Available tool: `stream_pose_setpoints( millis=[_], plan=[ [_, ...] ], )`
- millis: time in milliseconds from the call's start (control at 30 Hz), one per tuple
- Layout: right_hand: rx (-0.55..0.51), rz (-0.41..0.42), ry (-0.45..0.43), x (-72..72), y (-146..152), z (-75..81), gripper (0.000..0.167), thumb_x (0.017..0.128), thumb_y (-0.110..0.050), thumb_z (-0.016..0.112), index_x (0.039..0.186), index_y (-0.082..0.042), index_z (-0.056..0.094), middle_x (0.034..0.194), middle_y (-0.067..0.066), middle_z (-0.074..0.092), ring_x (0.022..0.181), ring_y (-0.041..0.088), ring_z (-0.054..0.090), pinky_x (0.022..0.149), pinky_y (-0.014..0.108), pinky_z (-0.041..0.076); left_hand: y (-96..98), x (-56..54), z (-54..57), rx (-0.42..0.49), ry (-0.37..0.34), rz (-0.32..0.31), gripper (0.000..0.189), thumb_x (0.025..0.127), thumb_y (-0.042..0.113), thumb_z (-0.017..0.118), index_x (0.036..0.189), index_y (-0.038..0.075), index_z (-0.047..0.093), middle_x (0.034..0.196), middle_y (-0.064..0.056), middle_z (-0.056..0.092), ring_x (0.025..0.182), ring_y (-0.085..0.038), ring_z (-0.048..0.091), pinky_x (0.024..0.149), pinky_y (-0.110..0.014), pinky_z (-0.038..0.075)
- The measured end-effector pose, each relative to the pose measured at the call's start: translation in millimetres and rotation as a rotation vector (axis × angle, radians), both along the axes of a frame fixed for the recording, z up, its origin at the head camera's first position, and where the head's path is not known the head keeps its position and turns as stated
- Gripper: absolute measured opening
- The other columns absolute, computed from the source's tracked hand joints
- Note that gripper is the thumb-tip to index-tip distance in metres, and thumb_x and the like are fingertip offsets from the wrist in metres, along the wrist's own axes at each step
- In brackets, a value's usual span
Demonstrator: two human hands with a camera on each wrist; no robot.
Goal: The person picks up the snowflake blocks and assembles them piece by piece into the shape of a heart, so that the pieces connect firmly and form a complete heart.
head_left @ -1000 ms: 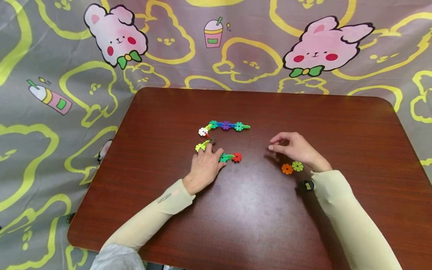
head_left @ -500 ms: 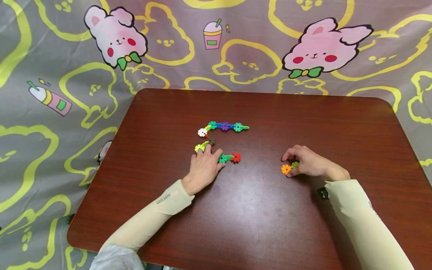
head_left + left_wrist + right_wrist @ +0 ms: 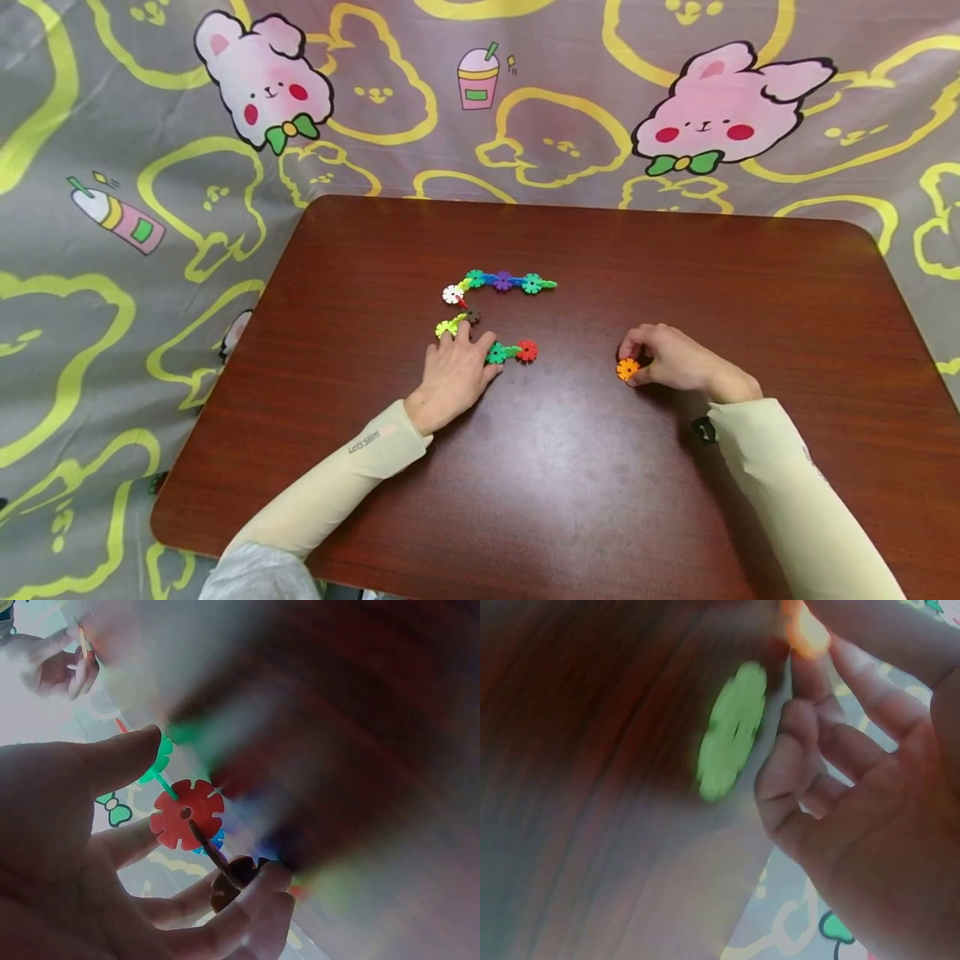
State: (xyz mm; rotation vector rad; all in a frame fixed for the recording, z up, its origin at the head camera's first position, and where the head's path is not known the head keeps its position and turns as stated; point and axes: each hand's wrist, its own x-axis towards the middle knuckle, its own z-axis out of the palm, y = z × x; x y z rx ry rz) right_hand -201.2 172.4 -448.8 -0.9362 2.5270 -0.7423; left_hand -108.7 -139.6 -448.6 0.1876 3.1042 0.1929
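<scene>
My right hand (image 3: 675,360) pinches an orange interlocking snowflake disc (image 3: 627,370) between thumb and fingers. That disc (image 3: 807,631) glows at the fingertips in the right wrist view. Under the hand lies a loose yellow-green disc (image 3: 731,733), hidden in the head view. My left hand (image 3: 454,371) rests on a bent chain (image 3: 503,281) of colourful snowflake discs, fingers spread. In the left wrist view, the thumb is by a green disc (image 3: 159,759), a finger touches a dark brown disc (image 3: 238,877), and a red disc (image 3: 187,814) shows between. Part of the chain is covered by the left hand.
Both hands are over a brown wooden table (image 3: 570,500). The chain's red end disc (image 3: 527,351) points toward the right hand. A cartoon-print cloth (image 3: 555,125) hangs behind the table and along its left side. A black wrist device (image 3: 703,430) hangs at the right cuff.
The right hand came down and back to the loose discs, took hold of the orange one, and has shifted it slightly left. The left hand stays on the chain.
</scene>
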Motion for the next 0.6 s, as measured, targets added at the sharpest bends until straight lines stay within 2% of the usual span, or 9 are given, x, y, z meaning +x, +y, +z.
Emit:
stream_pose_setpoints(
  millis=[133,267,400,500,600],
  plan=[
    [-0.034,-0.049,-0.043,0.0,-17,-2.3,0.021,0.075,-0.003,0.079,0.085,-0.013,0.063,0.074,-0.002,0.062,0.07,0.013,0.054,0.065,0.025,0.043,-0.8,2.7,1.9,-0.001,0.018,0.012,0.044,0.088,0.047,0.066,0.122,0.02,0.058,0.113,-0.015,0.054,0.093,-0.036,0.056,0.067,-0.048,0.048],
    [-0.091,-0.058,-0.034,0.8,-38,-3.8,0.017,0.079,-0.002,0.074,0.086,-0.011,0.063,0.076,-0.001,0.063,0.07,0.013,0.056,0.066,0.026,0.045,-2.2,4.6,3.7,-0.011,0.105,0.009,0.048,0.084,0.049,0.07,0.117,0.016,0.06,0.119,-0.015,0.054,0.095,-0.035,0.051,0.069,-0.048,0.044],
    [-0.137,-0.073,-0.019,1.2,-57,-6.5,0.014,0.081,-0.005,0.075,0.087,-0.011,0.064,0.077,0.001,0.065,0.07,0.013,0.057,0.067,0.027,0.046,-2.7,3.0,3.7,0.057,0.18,-0.054,0.046,0.083,0.043,0.074,0.113,0.01,0.062,0.116,-0.013,0.055,0.093,-0.031,0.046,0.07,-0.042,0.038],
    [-0.161,-0.07,-0.01,1.1,-69,-9.3,0.011,0.082,-0.006,0.074,0.087,-0.01,0.065,0.078,0.001,0.066,0.07,0.013,0.058,0.067,0.027,0.047,-2.3,0.3,3.4,0.145,0.184,-0.119,0.042,0.085,0.034,0.074,0.113,0.005,0.063,0.111,-0.011,0.056,0.092,-0.029,0.044,0.072,-0.039,0.037],
    [-0.174,-0.053,0.002,1.3,-78,-11.6,0.01,0.082,-0.006,0.074,0.087,-0.01,0.065,0.078,0.001,0.067,0.071,0.012,0.059,0.068,0.028,0.048,-1.5,-3.4,2.4,0.191,0.178,-0.165,0.036,0.088,0.027,0.071,0.113,0.002,0.064,0.106,-0.009,0.059,0.091,-0.028,0.046,0.074,-0.037,0.041]
  ],
)
